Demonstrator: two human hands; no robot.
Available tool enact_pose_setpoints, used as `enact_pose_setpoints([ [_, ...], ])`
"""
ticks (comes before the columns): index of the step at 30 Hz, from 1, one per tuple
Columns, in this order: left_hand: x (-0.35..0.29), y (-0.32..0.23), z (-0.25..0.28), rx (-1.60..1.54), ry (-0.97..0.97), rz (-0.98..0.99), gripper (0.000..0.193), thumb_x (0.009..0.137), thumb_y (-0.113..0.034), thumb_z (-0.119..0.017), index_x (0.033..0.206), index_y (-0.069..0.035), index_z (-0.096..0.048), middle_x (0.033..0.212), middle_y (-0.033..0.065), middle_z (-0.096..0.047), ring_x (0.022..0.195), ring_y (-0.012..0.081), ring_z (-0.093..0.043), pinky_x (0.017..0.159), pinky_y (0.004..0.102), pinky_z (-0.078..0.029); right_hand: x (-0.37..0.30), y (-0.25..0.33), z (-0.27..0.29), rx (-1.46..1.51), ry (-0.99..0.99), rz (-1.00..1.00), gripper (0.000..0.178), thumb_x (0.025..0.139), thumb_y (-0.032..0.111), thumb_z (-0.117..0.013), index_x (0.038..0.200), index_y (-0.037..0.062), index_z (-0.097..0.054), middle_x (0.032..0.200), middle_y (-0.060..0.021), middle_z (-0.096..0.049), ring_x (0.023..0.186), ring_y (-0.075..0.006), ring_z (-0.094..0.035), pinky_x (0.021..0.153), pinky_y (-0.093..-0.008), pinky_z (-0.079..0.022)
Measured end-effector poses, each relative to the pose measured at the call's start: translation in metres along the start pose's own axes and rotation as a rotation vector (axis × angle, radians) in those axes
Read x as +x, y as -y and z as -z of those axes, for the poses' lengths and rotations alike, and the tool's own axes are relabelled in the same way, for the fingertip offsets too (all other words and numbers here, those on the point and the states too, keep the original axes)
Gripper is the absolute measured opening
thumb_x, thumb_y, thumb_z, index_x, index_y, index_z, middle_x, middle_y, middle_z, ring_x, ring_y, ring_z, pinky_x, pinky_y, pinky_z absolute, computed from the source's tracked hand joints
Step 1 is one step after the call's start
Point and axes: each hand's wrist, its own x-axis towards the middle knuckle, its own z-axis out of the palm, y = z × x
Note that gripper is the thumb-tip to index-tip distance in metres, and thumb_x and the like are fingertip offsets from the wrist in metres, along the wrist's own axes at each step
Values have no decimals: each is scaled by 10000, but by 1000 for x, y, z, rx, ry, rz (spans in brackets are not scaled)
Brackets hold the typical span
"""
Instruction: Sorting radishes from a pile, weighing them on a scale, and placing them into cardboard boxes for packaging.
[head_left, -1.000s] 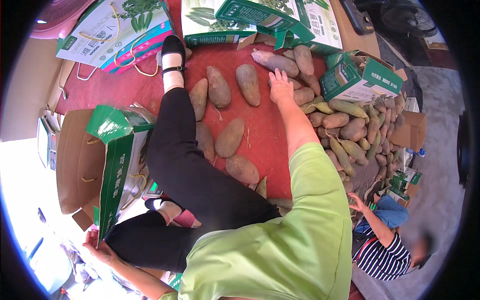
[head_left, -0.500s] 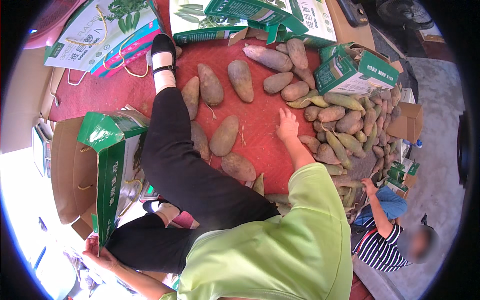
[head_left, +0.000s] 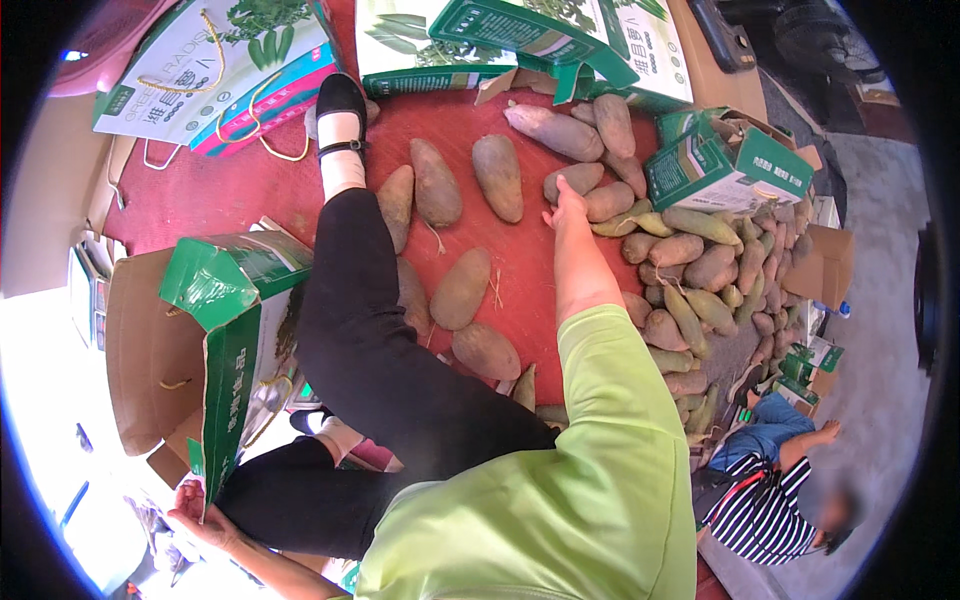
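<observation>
My left hand (head_left: 197,515), at the lower left, has its fingers closed on the bottom corner of an upright green and white carton (head_left: 225,385) with its brown flaps folded out. My right hand (head_left: 566,203) is stretched forward over the red cloth, fingers extended and thumb apart. Its fingertips reach the near edge of a brownish oval radish (head_left: 577,179); whether they press on it I cannot tell. Beside that lie another stout radish (head_left: 608,201) and a long, pale one (head_left: 555,130). Several more, such as a dusty radish (head_left: 498,178), lie spread out to the left.
A large heap of radishes (head_left: 710,268) lies to the right, behind it an open small carton (head_left: 730,165). Flat printed cartons (head_left: 440,85) and a gift bag (head_left: 215,75) stand at the far side. A co-worker in a striped shirt (head_left: 765,510) sits at the lower right.
My right hand has moved forward and slightly left, from bare red cloth to the oval radish. My left hand stays on the carton. The co-worker's arm has drawn away from the heap.
</observation>
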Motion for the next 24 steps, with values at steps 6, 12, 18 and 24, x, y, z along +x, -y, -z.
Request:
enact_pose_setpoints([
  [6,-1,2,-7,44,-36,-14,593,919,-533,-410,949,31,-592,933,126,-588,912,223,-549,884,359,-421,0,-12,18,-125,-4,58,732,710,262,-769,1316,93,-394,1334,-101,-427,1181,-328,-416,899,-519,-382],
  [12,-2,0,-12,8,55,-75,558,948,-486,-381,936,32,-588,937,127,-572,928,222,-527,885,351,-404,-40,-80,86,-860,47,515,726,598,218,-816,1187,-18,-465,1182,-193,-545,1073,-286,-533,895,-386,-435],
  [18,-12,2,-15,155,80,-215,470,971,-395,-390,924,26,-593,933,124,-557,899,211,-513,868,345,-397,-75,-157,138,-1064,-81,801,731,537,194,-836,1137,-10,-472,1026,-179,-600,953,-304,-597,850,-370,-470],
  [24,-12,29,8,119,-24,-309,371,947,-267,-468,810,37,-631,861,146,-627,880,260,-569,842,386,-438,-62,-148,147,-773,77,535,669,588,162,-814,1119,-46,-465,995,-153,-598,904,-237,-597,790,-364,-493],
])
